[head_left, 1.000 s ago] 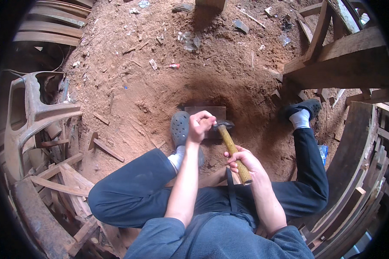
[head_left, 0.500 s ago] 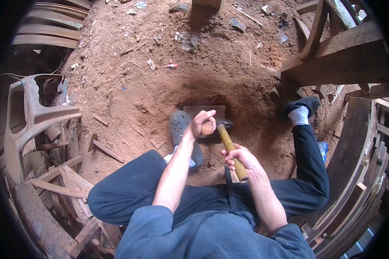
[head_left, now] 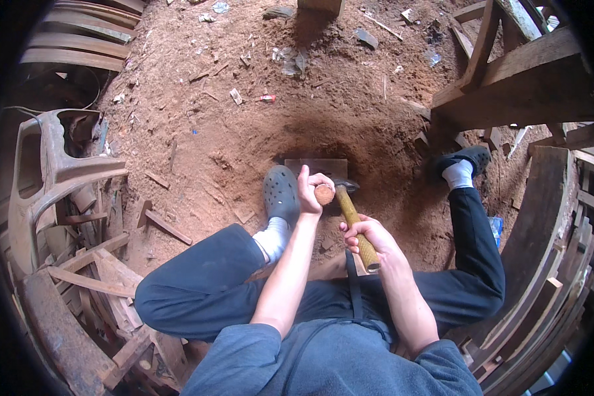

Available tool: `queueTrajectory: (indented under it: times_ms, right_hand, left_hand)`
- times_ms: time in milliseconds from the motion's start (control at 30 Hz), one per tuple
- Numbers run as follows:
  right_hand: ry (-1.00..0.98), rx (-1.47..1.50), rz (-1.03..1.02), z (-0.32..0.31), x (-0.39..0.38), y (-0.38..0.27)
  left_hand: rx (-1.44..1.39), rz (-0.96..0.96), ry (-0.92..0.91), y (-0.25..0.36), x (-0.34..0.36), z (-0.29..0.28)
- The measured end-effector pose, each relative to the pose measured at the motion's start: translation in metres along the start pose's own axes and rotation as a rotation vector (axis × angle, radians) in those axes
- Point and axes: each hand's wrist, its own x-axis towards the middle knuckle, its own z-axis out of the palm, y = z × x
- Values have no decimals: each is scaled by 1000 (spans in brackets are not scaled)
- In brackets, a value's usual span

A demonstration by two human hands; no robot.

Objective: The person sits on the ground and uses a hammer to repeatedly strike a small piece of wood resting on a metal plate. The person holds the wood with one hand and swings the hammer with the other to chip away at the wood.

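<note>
My left hand (head_left: 312, 194) is closed round an upright wooden handle (head_left: 324, 194), seen almost end-on with its round top toward me; the tool's lower part is hidden. Just to the right, my right hand (head_left: 371, 239) grips a hammer (head_left: 350, 210) by its yellow textured handle, near the butt end. The dark metal hammer head lies close beside the wooden handle's top; whether they touch I cannot tell. Below both hands, a flat wooden board (head_left: 335, 166) is on the ground, partly hidden by the left hand and hammer.
My left clog (head_left: 281, 193) is beside the board, and the right clog (head_left: 472, 158) is farther right. Stacked planks (head_left: 541, 244) stand at the right; a broken plastic chair (head_left: 59, 173) and scrap wood (head_left: 105, 280) lie left. Sawdust and litter cover the ground (head_left: 211, 132).
My left hand has turned on the wooden handle and its forearm has swung right. The left leg has shifted, showing more sock. The hammer stays nearly in place.
</note>
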Motion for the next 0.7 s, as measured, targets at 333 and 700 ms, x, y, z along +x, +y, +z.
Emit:
queueTrajectory:
  times_ms: [333, 700]
  right_hand:
    - [-9, -31, -27, -3, -4, 3]
    - [7, -19, -51, 7, -4, -3]
  left_hand:
    - [302, -25, -346, 33, 13, -3]
    - [511, -366, -721, 42, 41, -7]
